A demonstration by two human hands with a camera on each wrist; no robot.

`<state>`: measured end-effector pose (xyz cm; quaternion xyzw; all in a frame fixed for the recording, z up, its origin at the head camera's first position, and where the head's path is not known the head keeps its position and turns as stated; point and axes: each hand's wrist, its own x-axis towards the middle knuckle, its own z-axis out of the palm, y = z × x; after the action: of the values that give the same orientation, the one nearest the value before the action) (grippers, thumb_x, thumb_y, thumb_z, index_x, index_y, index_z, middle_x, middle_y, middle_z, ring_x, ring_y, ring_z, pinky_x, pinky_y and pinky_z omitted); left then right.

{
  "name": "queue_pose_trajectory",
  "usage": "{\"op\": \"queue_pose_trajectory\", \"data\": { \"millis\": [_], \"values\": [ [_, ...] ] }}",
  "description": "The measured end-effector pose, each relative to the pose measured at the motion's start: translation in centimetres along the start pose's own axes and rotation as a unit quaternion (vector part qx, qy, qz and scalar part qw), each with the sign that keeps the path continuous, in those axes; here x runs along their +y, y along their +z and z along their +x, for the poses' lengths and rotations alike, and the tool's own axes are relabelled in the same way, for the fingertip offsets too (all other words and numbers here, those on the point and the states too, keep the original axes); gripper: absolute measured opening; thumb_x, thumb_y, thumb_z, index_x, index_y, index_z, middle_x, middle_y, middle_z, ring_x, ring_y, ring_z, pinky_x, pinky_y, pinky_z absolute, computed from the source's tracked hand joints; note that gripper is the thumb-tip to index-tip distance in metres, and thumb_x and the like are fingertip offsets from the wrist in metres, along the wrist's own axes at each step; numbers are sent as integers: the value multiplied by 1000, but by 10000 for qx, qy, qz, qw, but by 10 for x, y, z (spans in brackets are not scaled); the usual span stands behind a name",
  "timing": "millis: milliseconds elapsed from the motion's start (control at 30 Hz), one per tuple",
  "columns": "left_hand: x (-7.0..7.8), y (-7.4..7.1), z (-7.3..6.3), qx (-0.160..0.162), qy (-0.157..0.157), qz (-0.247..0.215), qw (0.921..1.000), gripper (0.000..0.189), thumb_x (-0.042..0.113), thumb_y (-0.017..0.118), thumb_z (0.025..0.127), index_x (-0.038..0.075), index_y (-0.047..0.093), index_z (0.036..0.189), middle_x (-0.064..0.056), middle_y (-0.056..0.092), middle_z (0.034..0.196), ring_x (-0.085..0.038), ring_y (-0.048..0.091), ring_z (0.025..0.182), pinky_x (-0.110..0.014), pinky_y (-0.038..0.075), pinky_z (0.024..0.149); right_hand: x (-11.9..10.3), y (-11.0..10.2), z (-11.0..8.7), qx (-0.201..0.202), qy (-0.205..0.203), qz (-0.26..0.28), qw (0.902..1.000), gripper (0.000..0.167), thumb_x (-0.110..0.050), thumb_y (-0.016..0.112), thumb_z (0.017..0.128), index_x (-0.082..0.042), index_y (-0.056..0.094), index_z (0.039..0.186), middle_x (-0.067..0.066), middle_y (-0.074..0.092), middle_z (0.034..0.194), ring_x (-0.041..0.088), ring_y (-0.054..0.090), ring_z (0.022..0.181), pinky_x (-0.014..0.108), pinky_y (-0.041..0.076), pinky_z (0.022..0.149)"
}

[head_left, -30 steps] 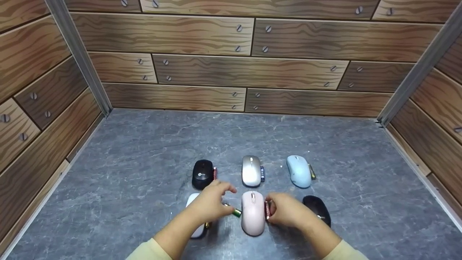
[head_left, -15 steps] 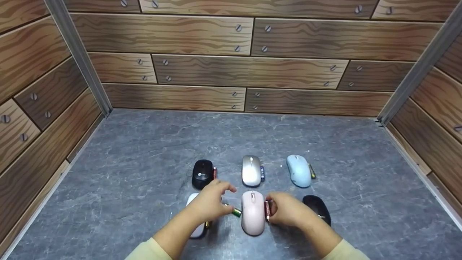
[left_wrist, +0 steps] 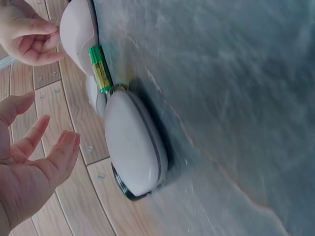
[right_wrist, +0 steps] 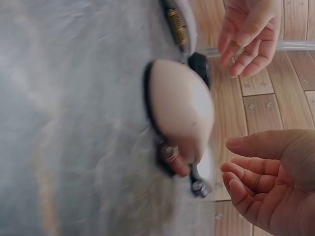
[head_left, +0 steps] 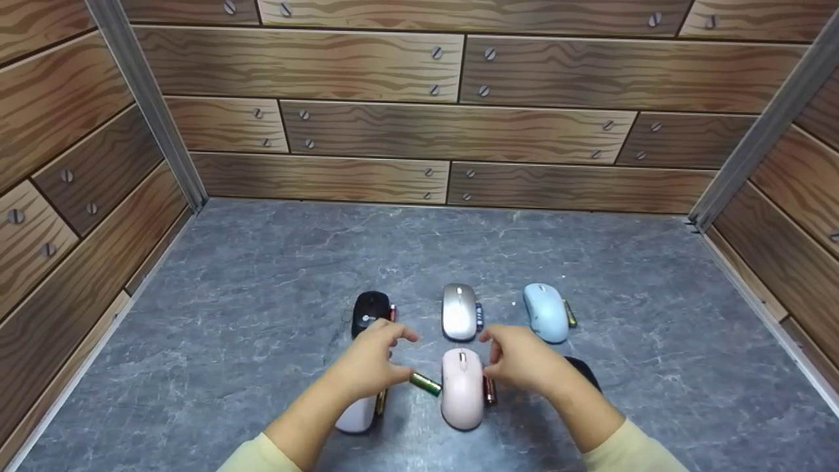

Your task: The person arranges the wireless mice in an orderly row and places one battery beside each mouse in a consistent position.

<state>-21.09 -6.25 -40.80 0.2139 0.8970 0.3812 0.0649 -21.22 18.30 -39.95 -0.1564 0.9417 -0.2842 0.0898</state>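
Note:
A pink mouse (head_left: pixel 462 393) lies between my hands, a dark red battery (head_left: pixel 490 391) along its right side. My right hand (head_left: pixel 521 357) hovers above that battery, thumb and fingers apart and holding nothing; the right wrist view shows its loosely bent fingers (right_wrist: pixel 246 194). To the left of the pink mouse, a green battery (head_left: pixel 425 384) lies at a slant, one end close to the mouse. My left hand (head_left: pixel 367 360) is held over a white mouse (head_left: pixel 357 415), partly covering it and the gold battery (head_left: pixel 381 401) beside it. Its fingers are spread, with nothing between them.
Behind stand a black mouse (head_left: pixel 371 308), a silver mouse (head_left: pixel 459 311) and a light blue mouse (head_left: pixel 546 313), each with a battery at its right. Another black mouse (head_left: pixel 583 372) is partly hidden by my right forearm. Wood-patterned walls (head_left: pixel 367 128) enclose the grey surface (head_left: pixel 275 262).
My right hand has let go of the red battery beside the pink mouse and risen a little away from it. My left hand has drawn slightly left, off the green battery.

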Motion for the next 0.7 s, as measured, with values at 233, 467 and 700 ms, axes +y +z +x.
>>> {"op": "queue_pose_trajectory", "data": {
  "millis": [233,467,700],
  "values": [
    [-6,-10,-6,111,-4,-4,9999,37,12,73,74,9,59,108,-11,52,110,-32,55,102,-41,49,79,-25,4,11,215,-374,-164,9989,28,-4,71,73,-3,58,98,-2,55,68,12,49,60,27,44,54],
    [-16,-15,-12,229,64,50,9997,35,14,73,73,10,59,104,-10,53,106,-30,55,99,-41,48,80,-43,21,24,132,-674,-266,9973,23,-4,71,73,-3,58,93,-3,52,65,12,48,59,28,43,54],
    [-23,-18,-16,375,94,-6,9993,34,12,73,72,8,60,103,-11,53,105,-30,56,96,-40,48,78,-54,38,33,119,-931,-619,9937,22,-5,72,70,0,59,87,-2,52,62,13,49,56,29,43,54]
  ]
}}
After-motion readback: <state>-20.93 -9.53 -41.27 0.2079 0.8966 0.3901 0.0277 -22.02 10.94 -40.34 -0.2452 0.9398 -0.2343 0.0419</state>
